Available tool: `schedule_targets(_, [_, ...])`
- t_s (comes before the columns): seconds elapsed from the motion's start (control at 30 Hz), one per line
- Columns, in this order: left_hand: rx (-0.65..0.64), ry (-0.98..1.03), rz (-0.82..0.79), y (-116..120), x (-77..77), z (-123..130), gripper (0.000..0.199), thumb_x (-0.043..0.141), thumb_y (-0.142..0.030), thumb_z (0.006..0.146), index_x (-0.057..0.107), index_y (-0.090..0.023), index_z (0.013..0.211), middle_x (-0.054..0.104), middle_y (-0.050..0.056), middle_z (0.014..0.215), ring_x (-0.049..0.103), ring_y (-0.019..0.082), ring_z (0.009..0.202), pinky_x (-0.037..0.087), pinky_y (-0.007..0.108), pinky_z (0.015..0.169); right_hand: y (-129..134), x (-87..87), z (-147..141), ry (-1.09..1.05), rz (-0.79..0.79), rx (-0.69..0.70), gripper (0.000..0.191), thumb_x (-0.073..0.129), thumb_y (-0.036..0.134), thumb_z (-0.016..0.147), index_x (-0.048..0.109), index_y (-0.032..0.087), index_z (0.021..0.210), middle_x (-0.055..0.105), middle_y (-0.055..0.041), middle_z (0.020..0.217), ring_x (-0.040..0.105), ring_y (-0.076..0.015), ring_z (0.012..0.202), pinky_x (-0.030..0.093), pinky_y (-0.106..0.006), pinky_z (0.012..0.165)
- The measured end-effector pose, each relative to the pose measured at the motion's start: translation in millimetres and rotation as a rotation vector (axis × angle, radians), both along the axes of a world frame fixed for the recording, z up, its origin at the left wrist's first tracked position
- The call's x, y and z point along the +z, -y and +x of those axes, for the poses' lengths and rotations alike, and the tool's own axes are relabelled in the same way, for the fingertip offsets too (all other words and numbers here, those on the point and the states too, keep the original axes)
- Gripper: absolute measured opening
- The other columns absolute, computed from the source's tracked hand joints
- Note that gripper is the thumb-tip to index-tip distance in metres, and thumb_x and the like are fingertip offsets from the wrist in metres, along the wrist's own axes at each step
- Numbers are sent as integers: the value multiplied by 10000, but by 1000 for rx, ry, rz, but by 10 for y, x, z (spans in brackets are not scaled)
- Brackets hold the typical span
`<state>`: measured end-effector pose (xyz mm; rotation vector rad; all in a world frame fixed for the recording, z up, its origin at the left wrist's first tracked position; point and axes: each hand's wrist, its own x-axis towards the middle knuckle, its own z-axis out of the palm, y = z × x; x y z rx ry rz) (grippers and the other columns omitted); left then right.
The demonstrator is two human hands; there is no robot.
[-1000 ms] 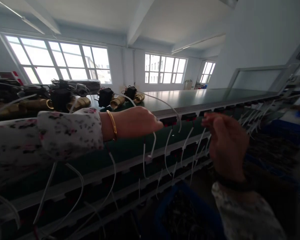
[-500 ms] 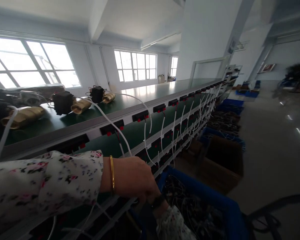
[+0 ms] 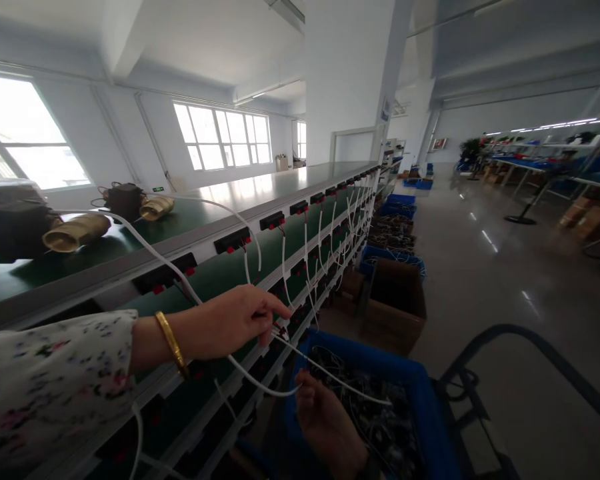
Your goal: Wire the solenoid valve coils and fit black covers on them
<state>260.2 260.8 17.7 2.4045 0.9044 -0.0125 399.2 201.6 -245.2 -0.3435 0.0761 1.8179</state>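
My left hand (image 3: 233, 320), with a gold bangle at the wrist, is in front of the rack. Its fingers are bent around the wire end of a loose white cable (image 3: 337, 379), and the index finger points outward. My right hand (image 3: 327, 420) is lower and to the right, pinching the end of another white cable (image 3: 260, 385). That cable runs up behind my left hand toward a brass valve (image 3: 77, 232) with a black housing on the green tabletop (image 3: 200, 210). Black terminals (image 3: 233, 241) with red tabs line the table edge.
Below my right hand stands a blue bin (image 3: 420, 393) filled with dark parts and cables. Behind it are a cardboard box (image 3: 397, 307) and more blue bins. A black cart handle (image 3: 510, 330) curves at the right. Lower rack rails carry more terminals and hanging white cables.
The view has turned right. My hands, close together before, are now apart, with my right hand lower. The loose cable and the cable end at my right hand now show.
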Motion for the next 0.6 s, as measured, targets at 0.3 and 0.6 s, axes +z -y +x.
schedule_targets(0.3, [112,-66,109,-17,-6,44,220,486,-235,769,685,-145,795,621,7,659,541,129,597,382,211,561,294,822,15,489,140,-297,272,783,320,639,602,143,738,616,3,603,427,-27,359,280,-131,343])
schedule_targets(0.6, [127,85,44,6,11,81,161,510,-292,772,557,-163,688,500,-44,565,440,105,527,347,208,503,182,1174,3,691,246,-319,264,766,360,646,654,139,738,555,28,553,366,-22,369,236,-164,373])
